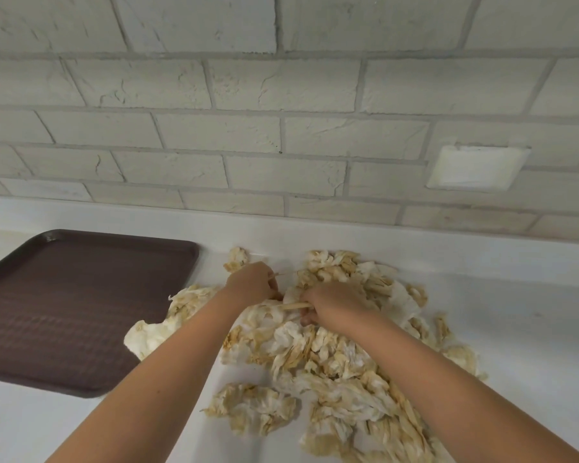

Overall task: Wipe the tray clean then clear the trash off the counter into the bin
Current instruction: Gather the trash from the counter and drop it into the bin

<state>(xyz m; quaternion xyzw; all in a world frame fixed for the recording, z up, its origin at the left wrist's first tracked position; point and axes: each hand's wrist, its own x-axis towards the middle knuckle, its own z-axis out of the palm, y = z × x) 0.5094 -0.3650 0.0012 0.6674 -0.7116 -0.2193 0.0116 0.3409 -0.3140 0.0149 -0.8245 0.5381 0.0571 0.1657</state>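
Starting at the left, the brown tray (81,305) lies flat on the white counter (515,295). Its top looks bare and clean, so I think the wiping part is done. Next to it, the left hand (251,282) has its fingers curled tight into the paper trash (331,362), pinching a bit of it. A thin pale stick (295,306) pokes out between the two hands. The right hand (331,304) has its fingers curled round that stick and some paper. The dirty, crumpled paper lies in a big heap beside the tray and spreads off to the right. One piece reaches the tray's edge. No bin can be seen. I think nearly all the trash is left to clear.
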